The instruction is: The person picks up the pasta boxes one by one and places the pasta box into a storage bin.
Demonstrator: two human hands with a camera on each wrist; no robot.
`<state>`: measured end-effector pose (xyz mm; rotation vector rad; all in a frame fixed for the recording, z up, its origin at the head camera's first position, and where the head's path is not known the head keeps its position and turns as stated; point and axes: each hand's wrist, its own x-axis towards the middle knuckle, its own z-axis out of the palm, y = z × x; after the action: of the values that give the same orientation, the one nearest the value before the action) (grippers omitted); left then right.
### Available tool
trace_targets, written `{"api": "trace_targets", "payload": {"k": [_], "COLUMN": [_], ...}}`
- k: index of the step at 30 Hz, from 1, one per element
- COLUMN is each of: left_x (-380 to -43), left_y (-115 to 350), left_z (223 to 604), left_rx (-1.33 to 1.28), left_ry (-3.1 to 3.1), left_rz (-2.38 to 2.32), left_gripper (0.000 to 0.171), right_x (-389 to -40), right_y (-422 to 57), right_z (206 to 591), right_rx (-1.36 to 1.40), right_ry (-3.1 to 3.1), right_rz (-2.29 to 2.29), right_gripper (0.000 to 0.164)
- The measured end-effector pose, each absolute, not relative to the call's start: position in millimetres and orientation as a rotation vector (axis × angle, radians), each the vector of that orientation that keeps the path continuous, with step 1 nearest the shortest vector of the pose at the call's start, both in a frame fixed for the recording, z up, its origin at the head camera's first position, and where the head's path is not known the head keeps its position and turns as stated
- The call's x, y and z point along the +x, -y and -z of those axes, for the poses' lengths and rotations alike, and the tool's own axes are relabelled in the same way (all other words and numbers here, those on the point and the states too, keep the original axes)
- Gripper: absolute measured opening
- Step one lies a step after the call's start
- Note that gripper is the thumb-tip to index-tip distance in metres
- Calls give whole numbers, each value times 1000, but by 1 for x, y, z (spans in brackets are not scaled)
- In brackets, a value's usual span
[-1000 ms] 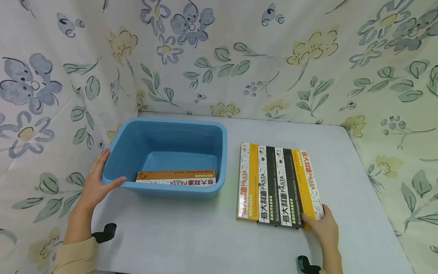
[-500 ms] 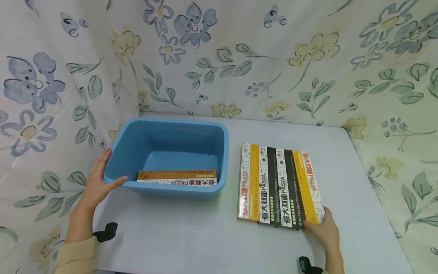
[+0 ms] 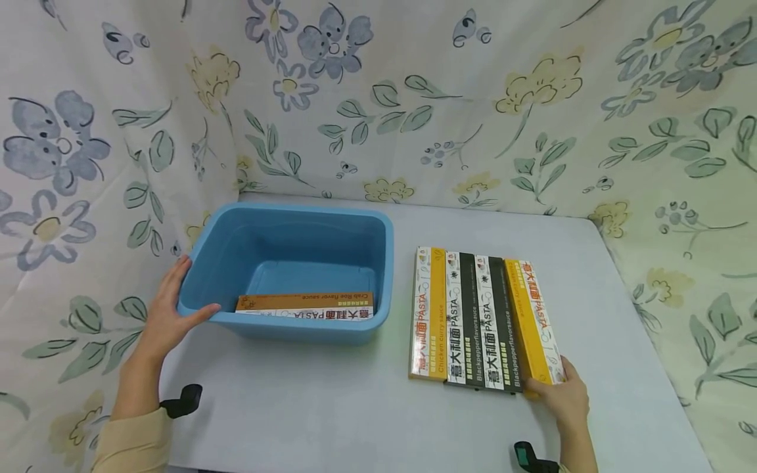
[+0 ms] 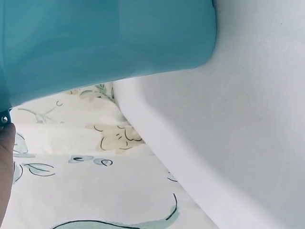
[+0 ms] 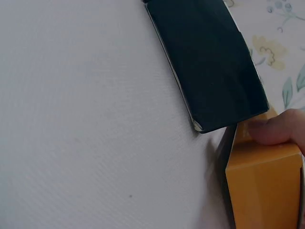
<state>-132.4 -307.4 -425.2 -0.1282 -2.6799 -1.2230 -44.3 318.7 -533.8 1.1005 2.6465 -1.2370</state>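
L hand [image 3: 168, 322] is on the blue tub [image 3: 296, 333] at its near L corner, thumb along the near rim, fingers spread at the L side; how firmly, can't tell. Tub sits twd the far L corner of the white tabletop [image 3: 355, 407], long axis L–R. Inside, along its near wall, is a crab roe pasta box [image 3: 304, 302], also L–R. R of the tub, apart from it, a row w/ ends twd the near edge: inner chicken curry pasta box [image 3: 428, 315], 1st black pepper pasta box [image 3: 461, 322], 2nd black pepper pasta box [image 3: 493, 322]. Last, outer curry pasta box [image 3: 531, 315], slightly skewed to the row, long axis approx. near–far, far end leaning L, i.e. roughly crosswise to the tub's. R hand [image 3: 562, 394] pinches its near end btwn thumb (L side) & fingers (R side). R hand's by far the nearer; from it the tub lies L & farther back.
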Motion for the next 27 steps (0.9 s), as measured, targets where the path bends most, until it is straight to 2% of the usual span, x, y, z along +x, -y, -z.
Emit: {"api": "trace_targets", "payload": {"k": [12, 27], "left_x": [-132, -133], "left_y": [308, 309], "left_z": [425, 426], "left_rx": [-134, -141], "left_ry": [2683, 2667], "left_rz": [1228, 1235], "left_gripper": [94, 94], "right_x": [-40, -45], "right_y": [-320, -325], "right_z": [515, 488], "right_rx": [1174, 1151], "right_ry": [-2655, -2696], "right_rz": [1245, 1265], "right_gripper": [96, 101]}}
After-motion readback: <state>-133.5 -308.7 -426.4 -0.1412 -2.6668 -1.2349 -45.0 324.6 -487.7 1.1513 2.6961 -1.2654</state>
